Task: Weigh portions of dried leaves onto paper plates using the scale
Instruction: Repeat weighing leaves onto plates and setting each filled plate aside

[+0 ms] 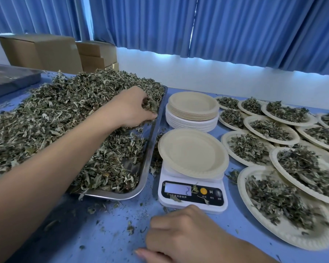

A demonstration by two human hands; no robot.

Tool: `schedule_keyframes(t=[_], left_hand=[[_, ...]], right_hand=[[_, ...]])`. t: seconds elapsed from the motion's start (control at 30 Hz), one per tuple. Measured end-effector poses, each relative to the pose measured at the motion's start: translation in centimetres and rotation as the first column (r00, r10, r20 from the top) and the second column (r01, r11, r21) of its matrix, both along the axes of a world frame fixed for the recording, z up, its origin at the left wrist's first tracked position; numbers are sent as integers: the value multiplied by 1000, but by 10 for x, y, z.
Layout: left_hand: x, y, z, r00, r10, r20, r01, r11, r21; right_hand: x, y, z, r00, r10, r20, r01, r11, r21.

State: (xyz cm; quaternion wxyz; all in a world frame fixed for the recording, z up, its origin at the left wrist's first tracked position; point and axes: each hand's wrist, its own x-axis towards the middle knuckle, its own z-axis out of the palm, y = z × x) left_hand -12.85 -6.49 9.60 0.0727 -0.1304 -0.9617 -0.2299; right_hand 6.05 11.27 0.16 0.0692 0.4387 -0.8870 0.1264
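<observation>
A big heap of dried leaves (61, 114) fills a steel tray (150, 149) on the left. My left hand (133, 109) reaches over the tray's right side and grips a clump of leaves. A white kitchen scale (192, 196) stands to the right of the tray, its display reading 2. On it sits a bare paper plate (193, 152). My right hand (182, 236) rests on the blue table just in front of the scale, fingers loosely curled and holding nothing.
A stack of unused paper plates (193, 111) stands behind the scale. Several plates filled with leaves (285, 204) cover the table's right side. Loose leaf crumbs lie on the blue table (103, 224). Cardboard boxes (42, 52) and blue curtains stand behind.
</observation>
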Motion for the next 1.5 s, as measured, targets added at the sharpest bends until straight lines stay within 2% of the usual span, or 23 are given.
schedule_keyframes(t=[0.07,0.17,0.2,0.3,0.47,0.57,0.63,0.67,0.73,0.83,1.03,1.2,1.3,1.43,1.5], left_hand=[[9,11,-1,993,-119,19,115,982,148],[23,29,-9,942,-311,127,231,876,424],[25,33,-12,918,-361,165,251,850,463],[23,36,-17,894,-395,211,279,859,429],[9,13,-5,934,-309,177,263,934,241],[-2,-5,0,950,-212,228,242,964,-111],[-8,-17,-1,939,-136,315,240,917,-318],[-9,-21,-1,921,-106,374,252,895,-368],[-8,-25,-1,873,-68,483,299,857,-420],[-6,-21,-3,853,-72,517,371,781,-503],[-4,-6,-18,878,-110,466,369,777,-510],[-4,-11,-12,915,-131,380,312,828,-465],[-5,-13,-6,950,-102,296,226,880,-419],[-8,-14,-1,998,2,66,16,960,-280],[-8,-15,1,999,26,30,-19,973,-228]], right_hand=[[0,0,0,1000,3,-9,-3,1000,-3],[0,0,1,999,10,-52,-11,1000,-21],[0,0,1,998,8,-58,-9,1000,-20],[0,0,1,999,4,-53,-5,1000,-18],[1,1,2,1000,6,-12,-6,1000,-15],[1,1,3,1000,8,-29,-8,1000,-29],[0,1,3,999,17,-37,-18,999,-26],[1,1,3,999,21,-46,-22,999,-25],[1,1,3,998,21,-54,-22,999,-27],[1,1,3,999,20,-31,-21,999,-28],[1,2,2,999,6,-49,-7,1000,-23],[0,2,2,996,9,-87,-12,999,-33],[0,2,2,995,14,-101,-18,999,-47],[0,2,3,993,18,-118,-25,998,-54],[0,2,3,992,11,-125,-16,999,-39]])
